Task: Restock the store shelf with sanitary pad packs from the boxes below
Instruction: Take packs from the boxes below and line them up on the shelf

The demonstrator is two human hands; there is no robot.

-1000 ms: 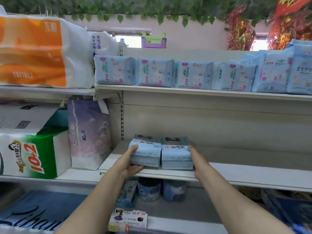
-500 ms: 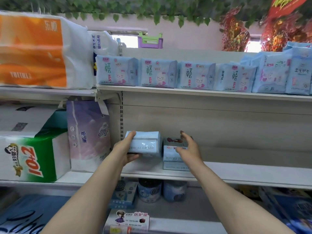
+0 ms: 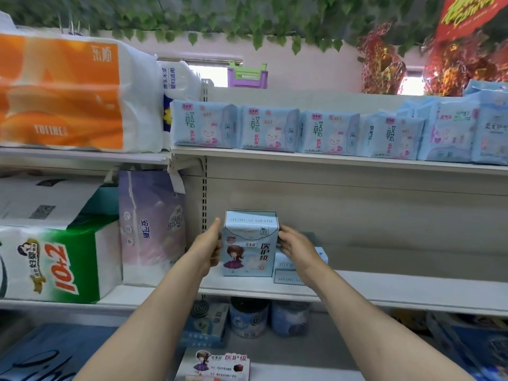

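The upright pale-blue plastic-wrapped sanitary pad pack (image 3: 249, 244), standing at the left end of the cream metal shelf (image 3: 384, 290), is gripped by the left hand (image 3: 206, 247) and right hand (image 3: 295, 244) on its sides, and it looks light, soft and squashable, best held by those flanks.

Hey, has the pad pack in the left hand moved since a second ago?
Yes. The pad pack lay flat in a stack on the shelf; now it stands upright, front facing out, held between the left hand and right hand, left of the flat packs.
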